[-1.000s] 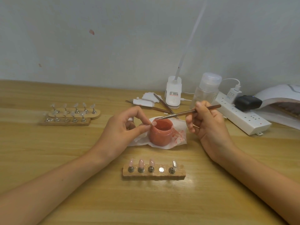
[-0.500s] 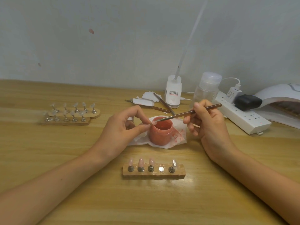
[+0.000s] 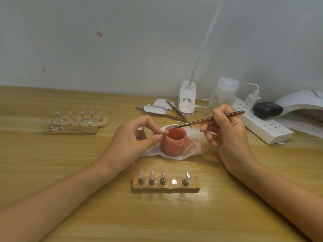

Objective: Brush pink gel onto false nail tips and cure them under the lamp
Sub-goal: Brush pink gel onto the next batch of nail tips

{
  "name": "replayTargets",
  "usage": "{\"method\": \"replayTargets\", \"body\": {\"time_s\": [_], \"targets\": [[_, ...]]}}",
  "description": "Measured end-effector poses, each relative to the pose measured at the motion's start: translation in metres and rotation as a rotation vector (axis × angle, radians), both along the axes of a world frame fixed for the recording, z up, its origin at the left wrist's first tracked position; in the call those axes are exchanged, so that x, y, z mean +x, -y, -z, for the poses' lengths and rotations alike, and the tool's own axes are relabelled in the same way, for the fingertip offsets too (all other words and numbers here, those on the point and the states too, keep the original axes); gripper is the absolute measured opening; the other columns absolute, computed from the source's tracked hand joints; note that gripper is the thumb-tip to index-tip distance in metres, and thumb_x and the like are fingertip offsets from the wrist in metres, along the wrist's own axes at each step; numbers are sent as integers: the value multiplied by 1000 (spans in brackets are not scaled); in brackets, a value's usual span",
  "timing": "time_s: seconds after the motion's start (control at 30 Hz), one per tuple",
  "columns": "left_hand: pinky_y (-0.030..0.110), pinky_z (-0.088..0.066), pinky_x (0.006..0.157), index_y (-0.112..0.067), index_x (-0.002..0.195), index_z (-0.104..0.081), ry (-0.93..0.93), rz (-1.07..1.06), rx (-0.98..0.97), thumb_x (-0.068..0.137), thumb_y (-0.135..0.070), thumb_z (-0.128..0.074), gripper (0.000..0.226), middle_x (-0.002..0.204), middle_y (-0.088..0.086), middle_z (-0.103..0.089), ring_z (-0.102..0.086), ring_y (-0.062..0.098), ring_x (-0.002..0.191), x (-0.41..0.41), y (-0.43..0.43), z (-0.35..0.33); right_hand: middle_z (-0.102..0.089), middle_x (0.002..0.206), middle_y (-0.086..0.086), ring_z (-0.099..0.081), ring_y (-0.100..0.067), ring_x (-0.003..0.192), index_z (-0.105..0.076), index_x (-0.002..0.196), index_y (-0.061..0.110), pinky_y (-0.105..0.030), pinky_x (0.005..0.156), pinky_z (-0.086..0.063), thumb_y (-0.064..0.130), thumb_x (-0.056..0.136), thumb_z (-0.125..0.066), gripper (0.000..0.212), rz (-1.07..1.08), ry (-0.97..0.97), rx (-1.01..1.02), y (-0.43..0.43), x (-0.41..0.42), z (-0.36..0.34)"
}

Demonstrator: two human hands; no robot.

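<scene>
The left hand [image 3: 132, 137] pinches a small nail tip [image 3: 166, 131] between thumb and forefinger, just at the near-left rim of the open jar [image 3: 173, 144] of pink gel. The right hand [image 3: 227, 135] grips a brush [image 3: 209, 119] pen-style, its bristle end over the jar's far rim, close to the tip. The jar stands on a pink-stained tissue [image 3: 194, 145]. Nearer the person, a wooden holder [image 3: 166, 188] carries three pink tips, one bare stud and one stand at the right end. Two more holders [image 3: 73, 127] with clear tips lie far left on the desk [image 3: 52, 172]. The lamp [image 3: 300, 105] sits far right, behind a power strip [image 3: 262, 126].
</scene>
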State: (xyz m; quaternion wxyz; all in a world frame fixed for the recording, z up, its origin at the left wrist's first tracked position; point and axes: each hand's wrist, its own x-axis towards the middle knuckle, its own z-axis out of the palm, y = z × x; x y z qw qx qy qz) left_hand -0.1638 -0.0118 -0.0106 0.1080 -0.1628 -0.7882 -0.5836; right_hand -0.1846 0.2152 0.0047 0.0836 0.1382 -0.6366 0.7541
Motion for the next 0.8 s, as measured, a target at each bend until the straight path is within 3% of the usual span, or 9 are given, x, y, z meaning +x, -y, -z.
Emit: {"method": "replayTargets", "body": {"time_s": [0.13,0.27,0.37,0.47,0.67,0.8], "targets": [[53,-52,70,-17,81,-67,21,-8,-12,83,-18,-75,9,86,2,-70,-60,44,78,-1,0,0,-66,63,-2,-50,-10,46,-47,83,14,-16,39,-37,27,98,-50,20,40,13,39,-1,-1,1],[31,-48,58,-19,79,-67,32,-17,-13,84,-17,-76,10,82,2,-70,-56,32,64,-1,1,1,-65,63,-2,-50,-10,46,-47,81,16,-16,38,-35,27,99,-50,21,44,0,-1,-2,-1,2],[44,-52,64,-17,80,-67,47,-11,1,84,-15,-76,10,82,-5,-71,-61,42,75,-2,1,1,-67,66,-4,-51,-10,47,-47,84,14,-16,39,-37,33,93,-53,22,-15,-41,23,1,1,1],[51,-53,69,-17,80,-68,56,-13,3,84,-16,-76,9,82,-8,-70,-59,45,79,-2,0,0,-66,63,-4,-49,-10,44,-47,81,16,-16,38,-35,23,101,-48,21,48,-9,49,-2,0,2],[39,-52,67,-21,78,-68,59,-10,4,84,-16,-76,11,81,-8,-69,-60,44,79,-4,1,2,-67,64,-4,-52,-10,47,-47,84,13,-16,39,-38,31,93,-52,21,3,-55,22,-1,3,0],[26,-50,60,-23,78,-68,59,-6,-6,84,-17,-75,12,80,-9,-69,-60,41,76,-4,1,3,-62,59,-3,-50,-11,45,-48,80,16,-16,38,-37,20,101,-48,21,55,-33,69,-4,4,0]]}}
